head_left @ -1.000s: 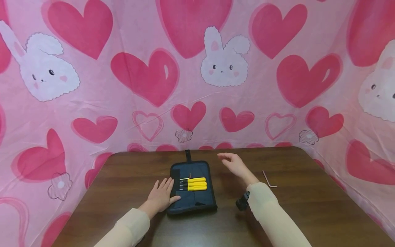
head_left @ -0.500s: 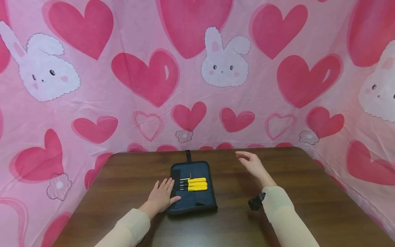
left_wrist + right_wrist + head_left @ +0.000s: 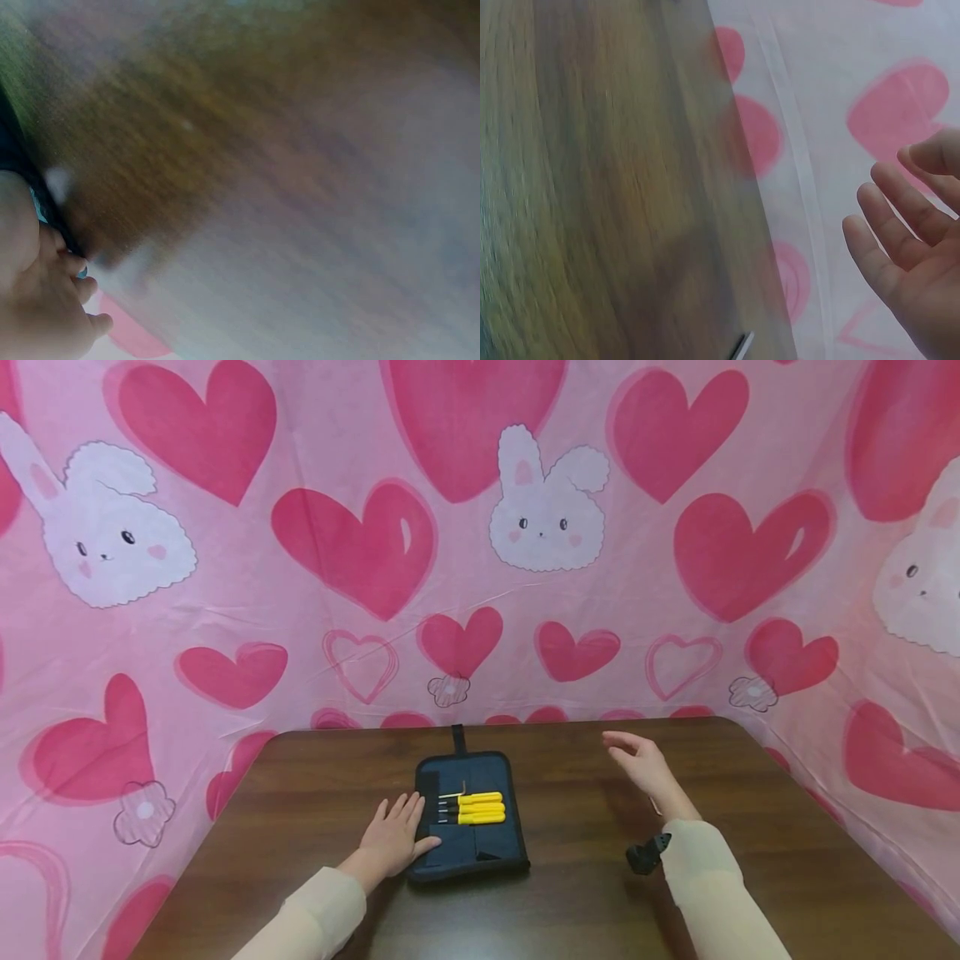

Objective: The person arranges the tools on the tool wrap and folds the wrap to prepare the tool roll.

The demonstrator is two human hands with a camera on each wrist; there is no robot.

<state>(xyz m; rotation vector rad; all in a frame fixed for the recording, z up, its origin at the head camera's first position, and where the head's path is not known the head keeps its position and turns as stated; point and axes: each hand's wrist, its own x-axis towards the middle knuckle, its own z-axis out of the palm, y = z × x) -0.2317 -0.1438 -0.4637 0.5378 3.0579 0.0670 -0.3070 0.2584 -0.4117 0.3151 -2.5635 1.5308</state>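
A dark blue tool pouch [image 3: 491,843] with black edging lies unfolded on the table. Yellow-handled screwdrivers [image 3: 482,818] sit in its slots, with a small bent metal piece just above them. My left hand [image 3: 392,843] rests flat on the pouch's left edge, fingers spread; the left wrist view shows part of that hand [image 3: 45,307] beside the dark edge. Above the table to the right hovers my right hand [image 3: 643,766], fingers loosely bent and holding nothing. Below it lies an L-shaped hex key, mostly hidden by the wrist; its end [image 3: 742,346] shows in the right wrist view.
The brown wooden table [image 3: 315,793] reaches back to a pink cloth [image 3: 630,593] printed with hearts and rabbits. A black strap [image 3: 459,739] extends from the pouch toward the far edge. A black wrist camera [image 3: 647,855] hangs under the right sleeve.
My right hand has moved rightward, away from the pouch, and now covers most of the hex key that showed a second ago. The left hand and pouch have stayed put.
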